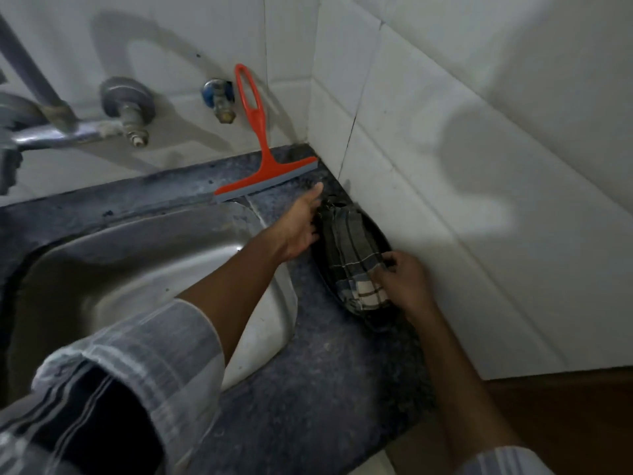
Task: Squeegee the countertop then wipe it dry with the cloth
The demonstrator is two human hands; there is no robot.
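Observation:
An orange squeegee [260, 145] with a grey blade leans upright against the tiled back wall, its blade resting on the dark speckled countertop [308, 389]. A checked grey and white cloth [349, 258] lies folded in a dark oval tray [375, 323] against the right wall. My left hand [301, 228] touches the cloth's far left edge, fingers spread. My right hand [400, 279] pinches the cloth's near corner.
A steel sink [144, 269] fills the left side, its white-lit rim next to the countertop strip. A tap and pipe [68, 128] and a blue valve [217, 97] stick out of the back wall. White tiled walls [479, 166] meet in the corner behind the tray.

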